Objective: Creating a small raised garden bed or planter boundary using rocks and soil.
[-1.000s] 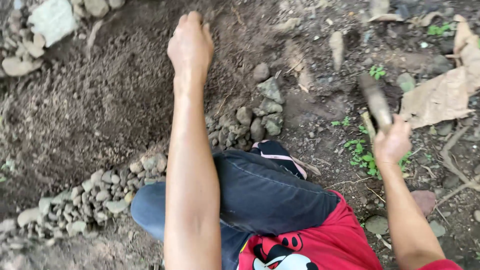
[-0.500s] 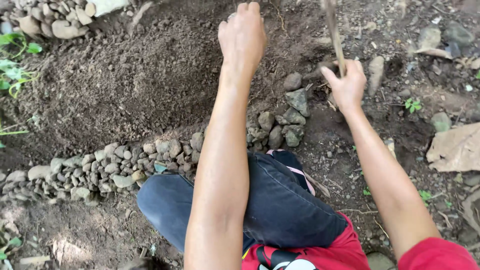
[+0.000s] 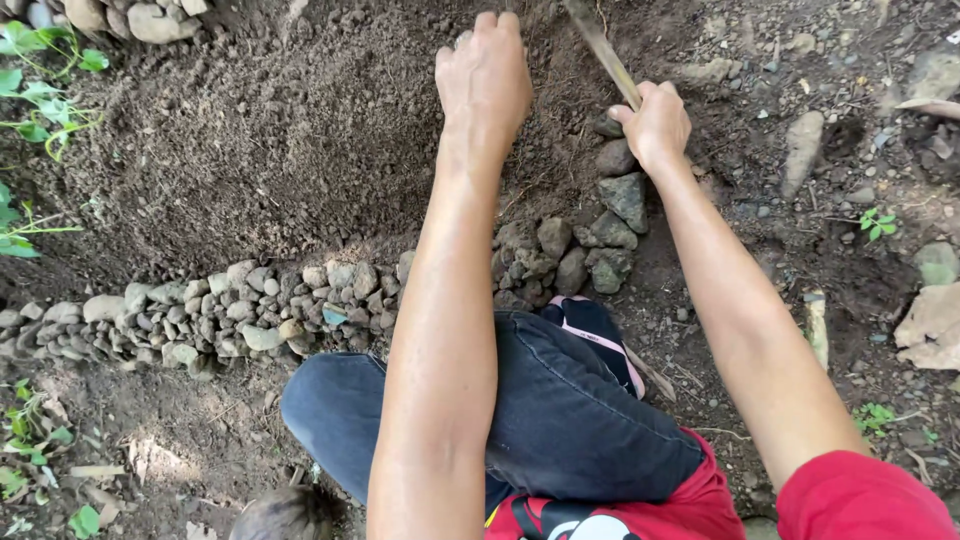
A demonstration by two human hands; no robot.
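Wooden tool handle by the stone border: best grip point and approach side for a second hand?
Probably the bare shaft of the wooden handle above the right hand, coming from its left, soil-bed side. It slants up-left and that stretch is clear; lower down is the fist, then stones. The left hand rests on soil nearby.

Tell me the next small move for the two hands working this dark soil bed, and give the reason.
Probably draw the wooden-handled tool back through the loose dark soil toward the grey stone border. The right hand grips the handle, which slants into the soil, while the left hand rests flat on the bed beside it.
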